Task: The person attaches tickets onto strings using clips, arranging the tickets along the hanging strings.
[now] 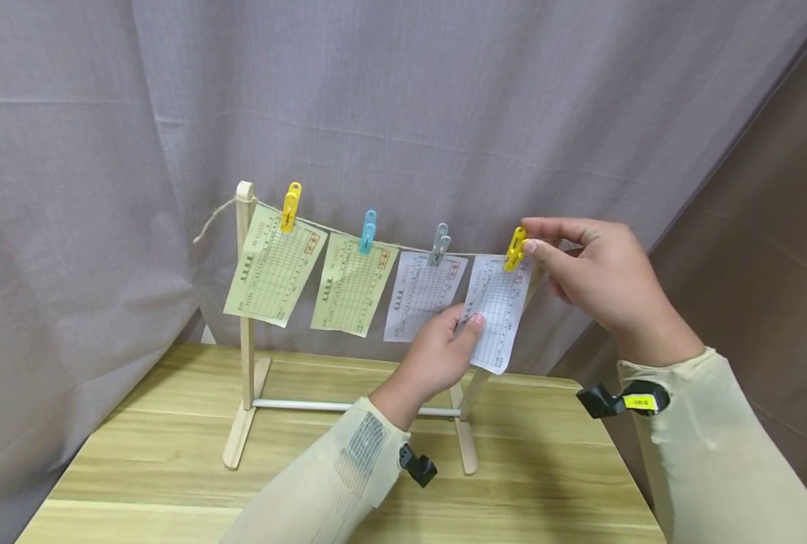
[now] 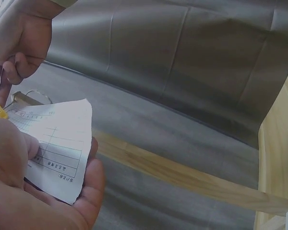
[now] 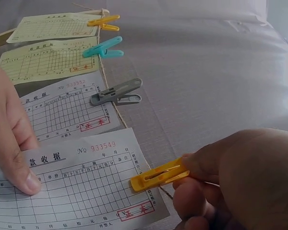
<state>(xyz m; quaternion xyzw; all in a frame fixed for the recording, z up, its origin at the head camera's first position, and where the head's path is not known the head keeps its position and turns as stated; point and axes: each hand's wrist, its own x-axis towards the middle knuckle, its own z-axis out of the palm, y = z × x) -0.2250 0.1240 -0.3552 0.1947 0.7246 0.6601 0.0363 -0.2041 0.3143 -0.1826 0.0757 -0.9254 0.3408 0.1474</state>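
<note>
My right hand (image 1: 597,268) pinches the handle end of a yellow clothespin (image 1: 515,249), whose jaws lie over the top edge of a white receipt slip (image 1: 495,317) at the string's right end. Thumb on the front, fingers behind, my left hand (image 1: 444,351) holds that slip near its lower left edge. Just left of it, a second white slip (image 1: 413,295) hangs from a grey clothespin (image 1: 439,244). Two yellow-green slips hang further left, one under a blue clothespin (image 1: 368,232), the other under a yellow one. In the right wrist view the held slip (image 3: 91,177) shows red stamped print.
The string (image 1: 335,229) runs from a wooden post (image 1: 245,302) on the left to the right post, partly hidden by the slips. A white bar (image 1: 301,405) joins the stand's feet on the wood-grain table (image 1: 172,438). Grey curtain (image 1: 403,106) hangs close behind.
</note>
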